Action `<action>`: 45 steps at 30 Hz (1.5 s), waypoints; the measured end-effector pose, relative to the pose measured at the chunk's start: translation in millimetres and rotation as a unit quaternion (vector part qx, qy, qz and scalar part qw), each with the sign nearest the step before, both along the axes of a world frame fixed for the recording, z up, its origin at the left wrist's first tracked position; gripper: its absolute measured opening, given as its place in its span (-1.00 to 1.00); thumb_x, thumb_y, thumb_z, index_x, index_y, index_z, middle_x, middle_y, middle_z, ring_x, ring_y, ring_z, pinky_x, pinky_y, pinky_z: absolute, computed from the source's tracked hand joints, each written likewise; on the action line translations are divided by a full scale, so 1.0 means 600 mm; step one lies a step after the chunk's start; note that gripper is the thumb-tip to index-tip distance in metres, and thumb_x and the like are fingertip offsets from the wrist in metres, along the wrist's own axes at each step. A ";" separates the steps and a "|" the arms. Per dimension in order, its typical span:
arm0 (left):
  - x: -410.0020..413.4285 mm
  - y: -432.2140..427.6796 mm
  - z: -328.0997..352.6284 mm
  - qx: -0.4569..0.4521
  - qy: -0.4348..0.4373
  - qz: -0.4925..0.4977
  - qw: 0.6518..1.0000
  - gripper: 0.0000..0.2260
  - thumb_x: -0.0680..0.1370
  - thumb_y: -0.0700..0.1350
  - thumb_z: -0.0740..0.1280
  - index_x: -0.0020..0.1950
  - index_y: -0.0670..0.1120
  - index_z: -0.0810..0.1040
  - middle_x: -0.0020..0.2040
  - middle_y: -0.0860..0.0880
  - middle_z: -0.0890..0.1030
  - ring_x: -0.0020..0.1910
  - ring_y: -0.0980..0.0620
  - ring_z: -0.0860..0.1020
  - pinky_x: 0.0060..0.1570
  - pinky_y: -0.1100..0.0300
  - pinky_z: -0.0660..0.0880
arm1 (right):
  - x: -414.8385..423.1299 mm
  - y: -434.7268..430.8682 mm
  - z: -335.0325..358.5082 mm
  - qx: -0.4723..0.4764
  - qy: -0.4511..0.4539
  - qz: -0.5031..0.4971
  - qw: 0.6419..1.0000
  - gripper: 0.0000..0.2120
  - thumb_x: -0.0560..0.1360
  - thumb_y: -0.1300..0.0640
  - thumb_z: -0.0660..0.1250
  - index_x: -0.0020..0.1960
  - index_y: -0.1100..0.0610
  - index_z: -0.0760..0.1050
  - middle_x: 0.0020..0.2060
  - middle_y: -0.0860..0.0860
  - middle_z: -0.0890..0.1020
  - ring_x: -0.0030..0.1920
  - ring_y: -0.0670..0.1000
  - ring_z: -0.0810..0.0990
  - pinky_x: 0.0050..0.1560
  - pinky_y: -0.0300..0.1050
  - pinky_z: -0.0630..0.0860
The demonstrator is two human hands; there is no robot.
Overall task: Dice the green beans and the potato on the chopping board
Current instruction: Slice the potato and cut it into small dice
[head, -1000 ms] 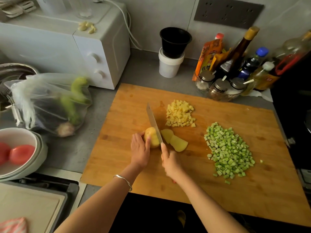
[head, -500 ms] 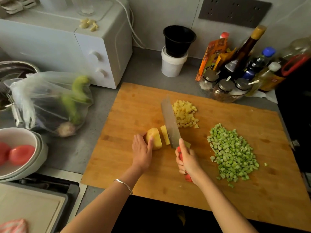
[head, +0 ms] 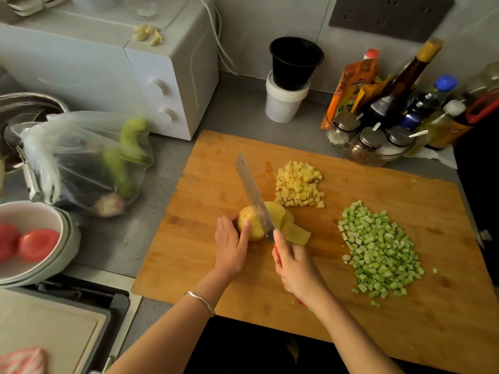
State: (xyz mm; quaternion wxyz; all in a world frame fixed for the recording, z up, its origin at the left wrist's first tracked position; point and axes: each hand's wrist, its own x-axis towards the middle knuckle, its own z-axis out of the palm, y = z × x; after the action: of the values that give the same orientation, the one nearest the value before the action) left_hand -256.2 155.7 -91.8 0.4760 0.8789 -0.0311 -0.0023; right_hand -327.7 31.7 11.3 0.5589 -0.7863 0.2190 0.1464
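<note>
Lowered since before, knife [head: 253, 197] now slices potato [head: 256, 233]; right hand [head: 295, 268] grips it, left hand [head: 231, 248] holds potato.

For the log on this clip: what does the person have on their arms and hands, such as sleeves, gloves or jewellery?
No sleeves or gloves are in view. The left hand has a thin silver bangle round its wrist. The right hand has nothing at its wrist. No rings show on either hand.

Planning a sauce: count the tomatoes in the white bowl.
2. Right tomato sits mid-bowl; left tomato lies beside it, cut by the frame edge. More may hide where the white bowl is cropped.
</note>
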 end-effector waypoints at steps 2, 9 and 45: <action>-0.001 0.000 -0.001 -0.002 -0.006 0.004 1.000 -0.57 0.55 0.24 0.03 0.10 -0.11 0.36 -0.04 -0.01 0.36 -0.01 0.05 0.36 0.10 0.15 0.32 | 0.001 0.002 -0.001 -0.005 0.007 -0.001 1.000 -0.46 0.53 -0.33 0.02 -0.33 0.10 0.27 -0.58 -0.09 0.24 -0.59 -0.12 0.21 -0.48 -0.21 0.15; 0.000 0.001 -0.005 0.009 -0.004 -0.008 1.000 -0.52 0.54 0.25 -0.02 0.15 -0.11 0.36 -0.01 0.00 0.36 0.04 0.05 0.35 0.15 0.15 0.29 | 0.019 0.009 -0.005 0.026 0.077 -0.018 0.997 -0.46 0.57 -0.32 -0.02 -0.34 0.09 0.21 -0.60 -0.08 0.20 -0.63 -0.09 0.16 -0.55 -0.25 0.11; -0.002 -0.006 0.000 0.027 -0.010 -0.008 1.000 -0.47 0.52 0.26 -0.09 0.18 -0.13 0.34 0.03 0.00 0.33 0.05 0.09 0.30 0.13 0.28 0.16 | 0.028 0.031 -0.074 -0.096 0.064 -0.001 0.993 -0.37 0.36 -0.46 -0.15 -0.38 0.07 0.29 -0.50 -0.02 0.37 -0.47 0.01 0.33 -0.29 -0.08 0.34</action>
State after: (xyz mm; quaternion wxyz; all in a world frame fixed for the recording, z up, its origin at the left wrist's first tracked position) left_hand -257.6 151.9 -91.8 0.4517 0.8912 -0.0426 0.0021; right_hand -310.8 50.5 -33.2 0.4656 -0.8251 0.2682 0.1744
